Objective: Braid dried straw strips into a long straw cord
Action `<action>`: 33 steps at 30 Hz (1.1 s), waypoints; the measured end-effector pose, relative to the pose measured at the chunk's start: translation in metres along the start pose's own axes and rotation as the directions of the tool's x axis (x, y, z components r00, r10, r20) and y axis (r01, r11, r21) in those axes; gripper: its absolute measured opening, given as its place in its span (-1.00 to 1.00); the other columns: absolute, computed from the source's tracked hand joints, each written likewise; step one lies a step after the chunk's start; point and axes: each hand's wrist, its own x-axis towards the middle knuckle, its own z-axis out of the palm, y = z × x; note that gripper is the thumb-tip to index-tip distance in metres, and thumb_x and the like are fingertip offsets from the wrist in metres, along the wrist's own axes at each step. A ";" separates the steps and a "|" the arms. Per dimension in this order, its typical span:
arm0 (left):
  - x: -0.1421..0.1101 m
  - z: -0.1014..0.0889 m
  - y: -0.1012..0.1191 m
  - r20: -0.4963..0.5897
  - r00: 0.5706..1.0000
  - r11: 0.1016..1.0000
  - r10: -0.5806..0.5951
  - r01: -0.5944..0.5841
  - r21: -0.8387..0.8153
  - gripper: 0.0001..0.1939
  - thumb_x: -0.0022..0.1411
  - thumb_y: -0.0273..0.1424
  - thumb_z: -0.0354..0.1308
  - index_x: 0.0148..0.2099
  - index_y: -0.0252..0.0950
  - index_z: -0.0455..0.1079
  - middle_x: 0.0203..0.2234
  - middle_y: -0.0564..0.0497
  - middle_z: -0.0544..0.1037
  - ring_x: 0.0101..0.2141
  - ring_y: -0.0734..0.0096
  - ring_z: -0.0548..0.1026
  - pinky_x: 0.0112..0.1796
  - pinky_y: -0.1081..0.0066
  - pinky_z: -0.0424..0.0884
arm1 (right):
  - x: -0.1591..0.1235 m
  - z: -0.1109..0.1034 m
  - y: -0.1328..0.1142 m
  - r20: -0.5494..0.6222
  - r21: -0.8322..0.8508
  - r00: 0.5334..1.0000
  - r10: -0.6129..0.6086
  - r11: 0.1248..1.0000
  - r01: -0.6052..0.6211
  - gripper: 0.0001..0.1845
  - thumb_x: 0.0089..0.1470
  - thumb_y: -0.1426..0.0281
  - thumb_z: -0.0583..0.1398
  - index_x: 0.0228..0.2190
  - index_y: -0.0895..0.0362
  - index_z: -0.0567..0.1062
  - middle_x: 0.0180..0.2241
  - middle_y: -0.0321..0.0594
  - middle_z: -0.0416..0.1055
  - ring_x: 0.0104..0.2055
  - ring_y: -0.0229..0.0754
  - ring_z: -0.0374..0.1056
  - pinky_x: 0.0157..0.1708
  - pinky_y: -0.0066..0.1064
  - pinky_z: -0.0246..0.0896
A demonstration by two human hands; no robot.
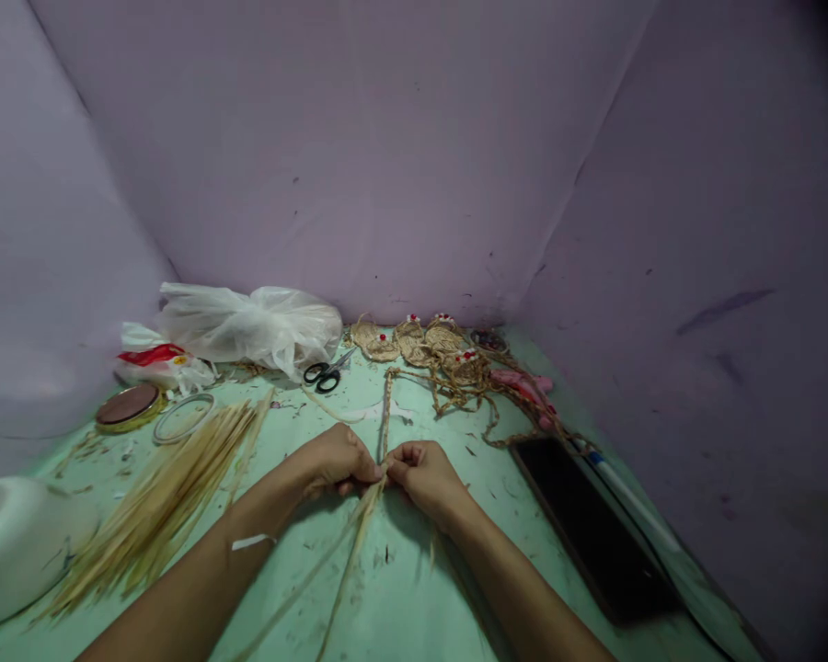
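My left hand (338, 458) and my right hand (424, 472) meet over the pale green surface, fingers pinched together on straw strands (349, 561). A finished straw braid (386, 409) runs from between my fingertips away toward the wall. The loose strand ends trail back toward me between my forearms. Both hands are closed on the strands where braid and loose ends meet.
A bundle of straw (169, 496) lies at left, beside a white bowl (14, 542), a round lid (129, 405) and a ring (183, 416). Black scissors (326, 372), a plastic bag (248, 324) and woven straw pieces (428, 345) sit by the wall. A dark phone (586, 524) lies right.
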 end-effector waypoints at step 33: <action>-0.003 0.028 0.010 -0.293 0.956 0.993 -0.016 -0.018 -0.115 -0.67 -0.24 -0.25 0.23 -0.66 -0.34 0.15 -0.91 0.17 0.16 -0.85 0.65 0.08 -0.79 0.58 -0.09 | -0.005 -0.011 -0.010 0.100 0.172 0.992 0.075 0.981 -0.092 -0.91 -0.31 0.45 0.18 -0.68 0.23 0.36 -0.87 -0.45 0.12 -0.81 -0.48 -0.06 -0.76 -0.56 -0.33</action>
